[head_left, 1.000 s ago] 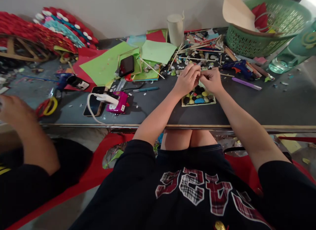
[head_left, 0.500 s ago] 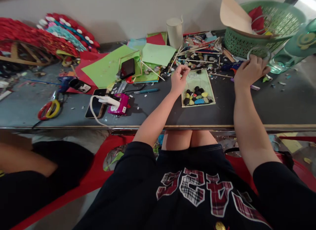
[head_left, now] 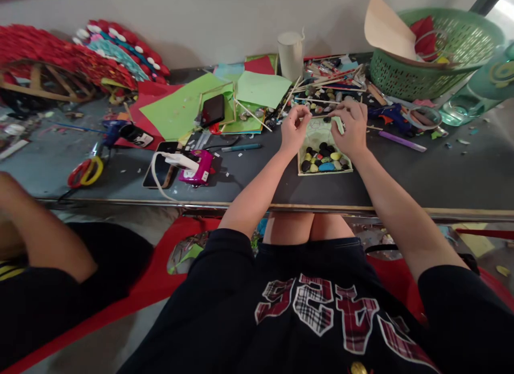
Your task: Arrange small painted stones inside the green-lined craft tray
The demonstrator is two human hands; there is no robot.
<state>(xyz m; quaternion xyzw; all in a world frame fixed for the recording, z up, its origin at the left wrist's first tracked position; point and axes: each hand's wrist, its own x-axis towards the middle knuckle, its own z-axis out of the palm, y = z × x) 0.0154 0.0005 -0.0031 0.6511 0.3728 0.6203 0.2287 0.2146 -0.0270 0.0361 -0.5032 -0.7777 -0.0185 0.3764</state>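
Flanking the pale-green rectangular panel bearing smooth, multicoloured pebbles, my left hand and right hand have narrowly set fingers; whether gripping anything, I cannot tell.

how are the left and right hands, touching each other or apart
Apart. In the head view, the pebble-decorated panel shows in the gap between the left hand and the right hand.
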